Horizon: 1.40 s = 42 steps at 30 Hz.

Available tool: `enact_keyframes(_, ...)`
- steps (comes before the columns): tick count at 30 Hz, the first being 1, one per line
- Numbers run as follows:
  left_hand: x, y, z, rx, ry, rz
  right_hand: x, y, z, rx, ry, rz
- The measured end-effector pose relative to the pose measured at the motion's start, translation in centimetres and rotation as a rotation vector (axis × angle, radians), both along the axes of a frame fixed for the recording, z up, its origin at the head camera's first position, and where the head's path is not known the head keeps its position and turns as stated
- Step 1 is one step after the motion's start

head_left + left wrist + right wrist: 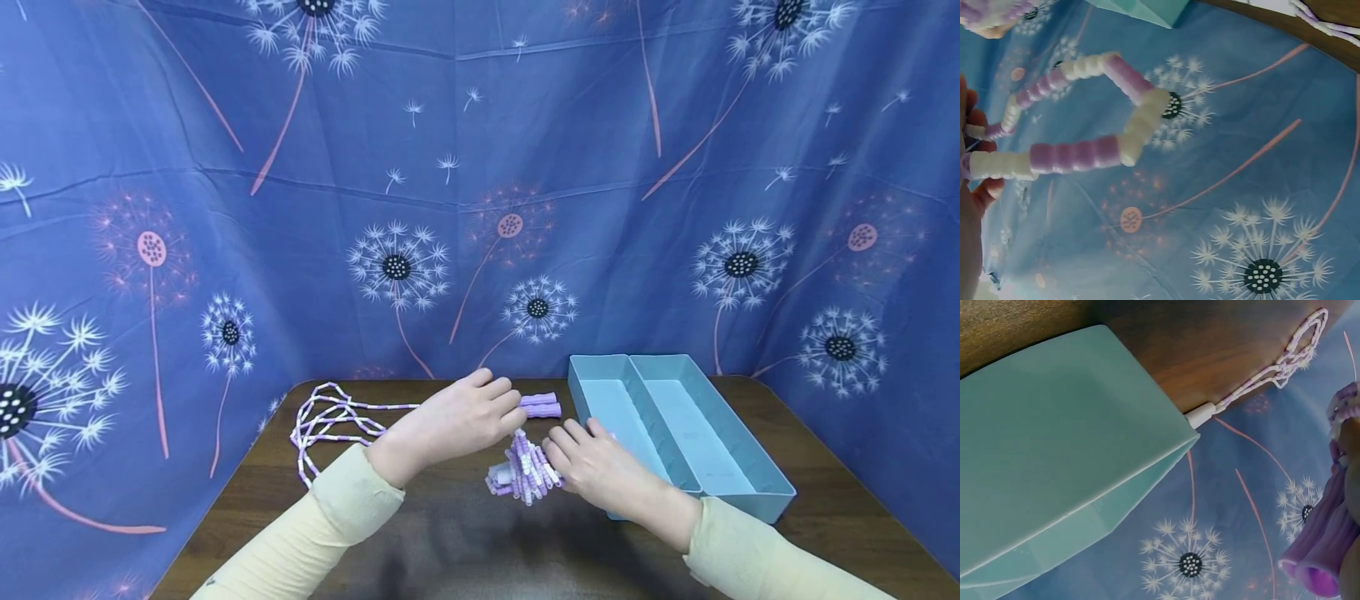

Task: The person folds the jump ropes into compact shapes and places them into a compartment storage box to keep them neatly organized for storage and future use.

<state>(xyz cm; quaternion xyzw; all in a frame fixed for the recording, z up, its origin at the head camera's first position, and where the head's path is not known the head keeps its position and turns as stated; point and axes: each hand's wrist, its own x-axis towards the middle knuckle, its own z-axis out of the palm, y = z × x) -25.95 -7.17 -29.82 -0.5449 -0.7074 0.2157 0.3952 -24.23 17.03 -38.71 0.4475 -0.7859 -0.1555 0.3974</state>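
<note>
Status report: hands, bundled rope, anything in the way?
Left hand holding a beaded loop of bundled rope; right hand gripping its purple handles. Bundle between hands, outside teal box. No obstruction visible; second rope lies behind left hand.

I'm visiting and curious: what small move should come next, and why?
Perhaps tuck the beaded loop held by the left hand against the beaded bundle: the right hand holds that bundle and purple handles, while the loop sticks out.
</note>
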Motion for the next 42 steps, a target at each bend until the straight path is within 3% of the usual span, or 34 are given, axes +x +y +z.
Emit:
enact_keyframes(7, -1.1, -0.3, -0.8, 0.001, 0.038, -0.078, 0.1, 0.0, 0.2, 0.038, -0.008, 0.118)
enact_keyframes(18, -2.9, -1.0, -1.6, 0.052, -0.020, -0.129, 0.1, 0.7, 0.3, 0.058, -0.011, 0.196)
enact_keyframes(30, -3.7, -1.1, -2.2, 0.100, -0.101, -0.152, -0.4, 0.6, 1.1, -0.169, 0.053, 0.420)
enact_keyframes(37, -4.0, -1.3, -3.0, 0.142, -0.129, -0.110, -0.2, 0.4, 1.9, -0.297, 0.036, 0.489)
enact_keyframes(42, -4.4, -1.3, -3.6, 0.170, -0.164, -0.088, -0.3, 0.6, 2.1, -0.376, -0.031, 0.490)
